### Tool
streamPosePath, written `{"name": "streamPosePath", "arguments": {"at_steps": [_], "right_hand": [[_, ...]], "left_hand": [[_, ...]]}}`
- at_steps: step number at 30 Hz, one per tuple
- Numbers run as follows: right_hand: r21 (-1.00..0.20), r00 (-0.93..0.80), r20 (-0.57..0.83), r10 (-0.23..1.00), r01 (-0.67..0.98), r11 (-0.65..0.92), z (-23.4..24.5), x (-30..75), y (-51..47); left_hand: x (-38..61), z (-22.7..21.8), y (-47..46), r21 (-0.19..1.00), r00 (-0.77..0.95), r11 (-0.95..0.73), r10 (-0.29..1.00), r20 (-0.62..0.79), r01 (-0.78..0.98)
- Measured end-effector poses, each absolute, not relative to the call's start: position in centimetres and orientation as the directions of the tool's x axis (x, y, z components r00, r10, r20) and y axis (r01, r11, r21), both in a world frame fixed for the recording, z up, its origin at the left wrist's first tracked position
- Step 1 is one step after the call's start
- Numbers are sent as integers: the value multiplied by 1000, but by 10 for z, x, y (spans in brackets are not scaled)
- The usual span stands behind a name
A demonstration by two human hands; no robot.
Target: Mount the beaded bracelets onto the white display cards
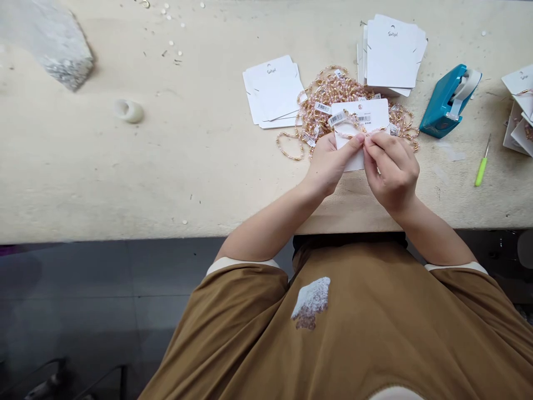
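My left hand (331,161) pinches a white display card (377,111), its thumb lying across the card's face. A pink and gold beaded bracelet (345,135) with a barcode tag (337,118) lies against that card. My right hand (391,166) is closed, thumb and index fingertips pinching the bracelet close to the left thumb. The exact spot gripped is small and partly hidden by the fingers. Just beyond both hands spreads a heap of similar beaded bracelets (328,89), several with barcode tags.
White cards lie in a left stack (272,89) and a taller right stack (393,53). Further right are a blue tape dispenser (443,103), a green-handled pick (481,171) and carded bracelets (516,130). At left sit a tape roll (129,111) and a plastic bag (62,50).
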State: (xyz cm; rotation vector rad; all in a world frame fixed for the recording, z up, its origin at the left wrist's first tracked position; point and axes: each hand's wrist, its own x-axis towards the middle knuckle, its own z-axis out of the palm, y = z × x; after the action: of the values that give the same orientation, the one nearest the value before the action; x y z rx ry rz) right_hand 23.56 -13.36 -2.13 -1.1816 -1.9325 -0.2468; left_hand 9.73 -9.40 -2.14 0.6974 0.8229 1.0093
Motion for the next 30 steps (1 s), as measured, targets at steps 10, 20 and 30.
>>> {"name": "streamPosePath", "arguments": {"at_steps": [10,20,30], "right_hand": [[-5,-475,632,612,788,616,-18,247,-133],[-430,-198,620,759,724,540,4,254,-114],[-763,-16,465,885,500,410,-2,254,-112]], "left_hand": [[88,-24,-81,859,381,404,883,-276,-315],[85,-13,-85,993,416,120,903,-106,-8],[89,-15,-88,991,375,135,919,-120,-14]]}}
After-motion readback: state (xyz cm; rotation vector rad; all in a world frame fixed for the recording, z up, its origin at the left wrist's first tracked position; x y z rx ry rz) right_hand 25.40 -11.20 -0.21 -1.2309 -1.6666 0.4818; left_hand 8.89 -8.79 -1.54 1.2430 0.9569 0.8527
